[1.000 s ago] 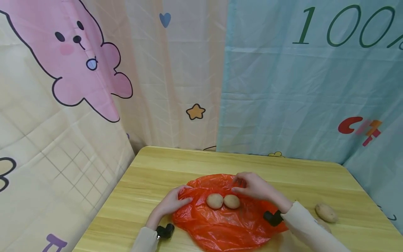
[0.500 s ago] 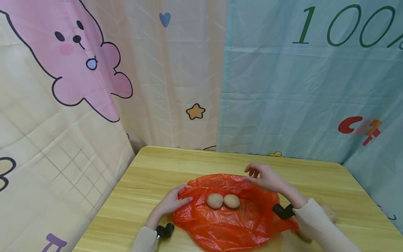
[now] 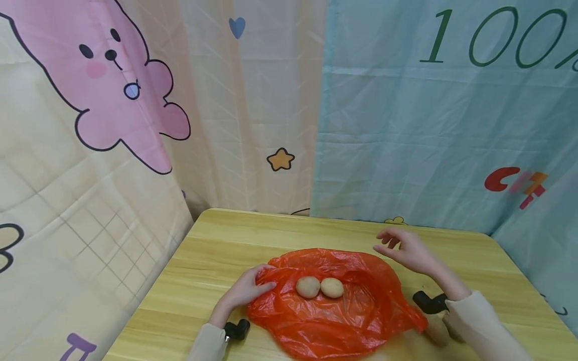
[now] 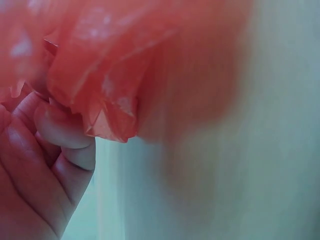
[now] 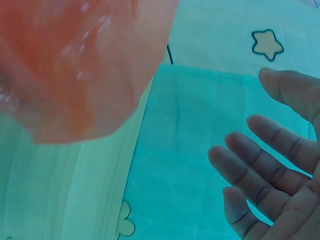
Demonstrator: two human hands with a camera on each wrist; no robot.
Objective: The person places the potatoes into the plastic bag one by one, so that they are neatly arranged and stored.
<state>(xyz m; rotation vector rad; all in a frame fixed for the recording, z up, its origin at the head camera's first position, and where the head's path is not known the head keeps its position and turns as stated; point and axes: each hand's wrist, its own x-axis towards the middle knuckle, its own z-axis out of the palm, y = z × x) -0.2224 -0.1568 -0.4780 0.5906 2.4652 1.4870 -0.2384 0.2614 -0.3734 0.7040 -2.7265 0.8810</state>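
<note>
Red, thin and crinkled plastic bag (image 3: 311, 321), spread loosely over a wood-grain table (image 3: 212, 281). On the plastic, near the middle, two pale brown potatoes (image 3: 308, 287), side by side and seemingly touching. At the bag's left edge, left hand (image 3: 247, 288) with fingers bent round a fold and thumb on top, gripping the film; in the left wrist view, curled fingers against gathered plastic. Beyond the bag's far right edge, right hand (image 3: 408, 250) raised, well clear of the plastic, fingers apart and gently bent, thumb wide, holding nothing. To the right, just beside the bag's twisted corner, more potatoes (image 3: 437, 333), partly hidden by the right sleeve (image 3: 485, 321). On both wrists, small black devices (image 3: 238, 330), below cream cuffs. Behind the table, cream curtain (image 3: 253, 115) printed with a pink bear and an orange star, beside a blue-green curtain (image 3: 384, 140) lettered in dark green.
</note>
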